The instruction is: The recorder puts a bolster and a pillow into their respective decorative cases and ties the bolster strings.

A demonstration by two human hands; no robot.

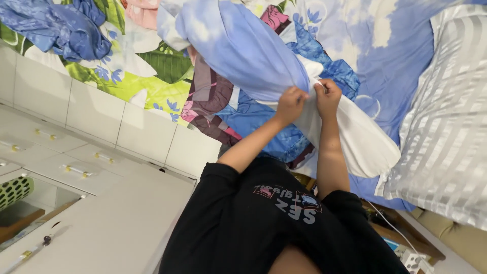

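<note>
Both hands are closed on cloth. The left hand (290,104) and the right hand (328,96) sit just beside each other, knuckles almost touching. Each pinches the gathered open edge of a blue pillowcase (243,48) where it meets a white pillow (355,137). From that grip the filled blue end bulges up and away to the left, while the bare white end hangs out to the right, lifted clear of the bed.

Judging by how the two lie, the case is being worked along the pillow and about half is still uncovered. Any further pull would call for a firm hold on the hem with both hands, drawing evenly so the cloth does not bunch.

Beneath lies a flowered sheet (152,76) in blue, green and pink, rumpled toward the bed's left edge. A grey striped pillow (446,127) rests at its right side. Nearer the body are the black T-shirt (243,223) and white drawers (76,167) with small gold handles.
</note>
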